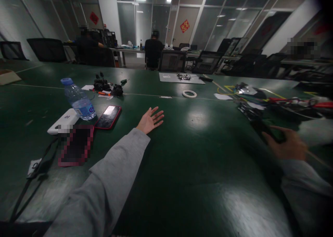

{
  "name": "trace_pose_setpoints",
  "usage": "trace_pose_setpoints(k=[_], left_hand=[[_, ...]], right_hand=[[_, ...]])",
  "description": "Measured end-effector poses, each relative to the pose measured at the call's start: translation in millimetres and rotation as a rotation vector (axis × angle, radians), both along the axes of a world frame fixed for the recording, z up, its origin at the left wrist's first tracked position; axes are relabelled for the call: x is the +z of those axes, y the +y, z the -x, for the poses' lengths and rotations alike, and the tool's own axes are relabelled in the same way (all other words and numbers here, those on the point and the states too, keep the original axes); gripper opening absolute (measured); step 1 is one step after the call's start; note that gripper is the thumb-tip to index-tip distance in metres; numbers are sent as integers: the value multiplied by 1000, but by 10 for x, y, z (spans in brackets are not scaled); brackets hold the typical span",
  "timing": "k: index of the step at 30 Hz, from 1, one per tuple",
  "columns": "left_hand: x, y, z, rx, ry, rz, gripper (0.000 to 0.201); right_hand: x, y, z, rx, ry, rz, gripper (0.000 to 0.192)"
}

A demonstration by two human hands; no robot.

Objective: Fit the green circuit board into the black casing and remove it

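Note:
My left hand lies palm up on the green table, its fingers spread and nothing in it. To its left is a phone with a red edge. Over at the right, my right hand is blurred, its thumb and fingers curved around the near end of a dark elongated object. What kind of object this is I cannot make out. Just beyond it is a blurred dark tangle of parts. A whitish bundle is beside the right hand.
On the left are a water bottle, a white device with a black strap, and a pixelated red-edged device. Farther back are black parts, a tape roll and a grey board. Red-handled tools are at right. People sit beyond.

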State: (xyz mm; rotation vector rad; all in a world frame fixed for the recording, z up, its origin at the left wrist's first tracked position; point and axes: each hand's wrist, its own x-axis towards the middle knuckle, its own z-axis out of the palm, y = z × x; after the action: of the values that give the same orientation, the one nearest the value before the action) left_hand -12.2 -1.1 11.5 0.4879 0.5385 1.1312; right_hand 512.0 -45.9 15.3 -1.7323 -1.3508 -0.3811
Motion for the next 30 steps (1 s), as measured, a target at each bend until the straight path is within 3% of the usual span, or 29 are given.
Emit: trace_pose_setpoints(k=[3, 6, 9, 12, 16, 19, 25, 30], left_hand=[[-17, 7, -1, -3, 14, -13, 38], [-28, 17, -13, -4, 37, -23, 40], [-34, 26, -52, -16, 68, -46, 41], [-53, 28, -110, -23, 126, -63, 38], [-86, 22, -173, 14, 185, -96, 35], [-81, 8, -197, 33, 208, -115, 41], [-17, -28, -204, 61, 224, -90, 39], [-13, -34, -196, 98, 248, -84, 38]], right_hand=[[-140, 279, 655, 165, -36, 12, 49], [-152, 314, 1700, 465, 135, -26, 48], [-139, 296, 2661, 639, 287, -43, 46], [-148, 287, 3240, 763, 297, -48, 39], [-176, 271, 3495, 828, 217, -35, 29], [-192, 258, 3508, 811, 156, -12, 26], [-224, 247, 3497, 717, 130, 11, 39], [-226, 235, 3501, 753, 27, -9, 31]])
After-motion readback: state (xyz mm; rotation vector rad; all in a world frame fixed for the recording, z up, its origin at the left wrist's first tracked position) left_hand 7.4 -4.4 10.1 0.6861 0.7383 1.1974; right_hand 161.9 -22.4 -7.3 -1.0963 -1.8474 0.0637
